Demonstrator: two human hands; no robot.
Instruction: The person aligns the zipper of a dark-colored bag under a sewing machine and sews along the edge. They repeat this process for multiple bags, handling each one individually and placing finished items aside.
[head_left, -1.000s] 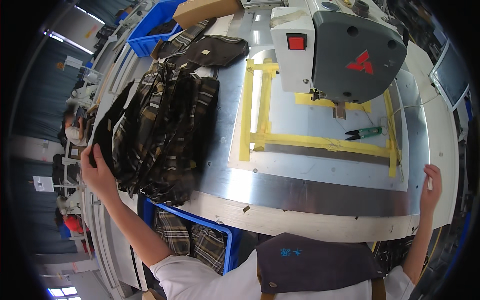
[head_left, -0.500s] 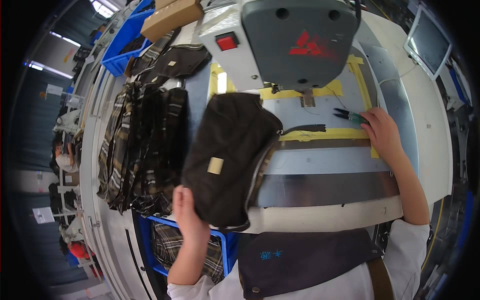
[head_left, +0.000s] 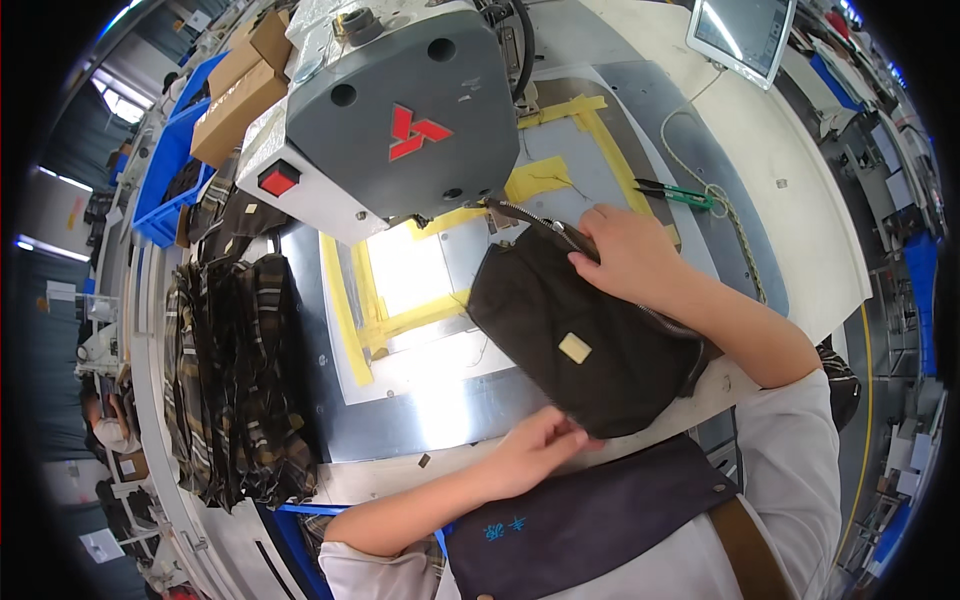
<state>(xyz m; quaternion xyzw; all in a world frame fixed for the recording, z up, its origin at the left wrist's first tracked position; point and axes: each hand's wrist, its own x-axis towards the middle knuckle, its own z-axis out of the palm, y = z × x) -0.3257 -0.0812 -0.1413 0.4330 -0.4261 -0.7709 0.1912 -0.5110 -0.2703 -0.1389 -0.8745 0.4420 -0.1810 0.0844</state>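
Right of centre, the right hand (head_left: 625, 255) grasps a cream-patched, dark-brown zippered pouch (head_left: 598, 325), underside hidden; the left hand (head_left: 537, 450) has an unclear grip.

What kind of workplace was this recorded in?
Probably a sewing workshop: a bulky grey machine head overhangs a metal worktop, dark plaid fabric pieces are piled alongside, and a dark zippered pouch is being handled there.

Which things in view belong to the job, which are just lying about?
Likely in the job:
dark zippered pouch, right hand on its zip edge, left hand by its lower edge
grey machine head
plaid pile
green-handled snips, idle

Likely lying about:
cardboard boxes
blue bin
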